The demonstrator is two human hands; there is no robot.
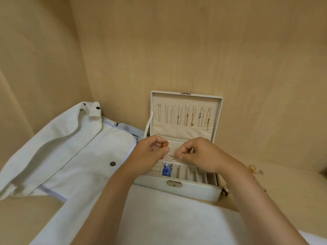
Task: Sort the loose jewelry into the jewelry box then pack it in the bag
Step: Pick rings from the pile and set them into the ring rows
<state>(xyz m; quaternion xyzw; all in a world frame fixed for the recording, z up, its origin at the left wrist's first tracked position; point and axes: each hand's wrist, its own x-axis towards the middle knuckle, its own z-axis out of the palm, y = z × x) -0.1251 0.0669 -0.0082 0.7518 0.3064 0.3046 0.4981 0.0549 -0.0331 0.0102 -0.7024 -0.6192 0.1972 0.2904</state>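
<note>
A white jewelry box (178,189) stands open on the wooden shelf, its lid upright with several thin chains (185,114) hanging inside. My left hand (150,152) hovers over the box's left side and pinches an orange-brown bead piece (165,144). My right hand (198,152) is just to its right, fingertips pinched on a thin wire or chain that runs between both hands. A blue jewel (166,171) lies in the front left compartment. The white canvas bag (70,156) lies flat to the left of the box.
Loose gold jewelry (252,168) and a small red-and-pearl piece (225,190) lie on the shelf right of the box. A white cloth (168,218) covers the shelf in front. Wooden walls close in at the back and left.
</note>
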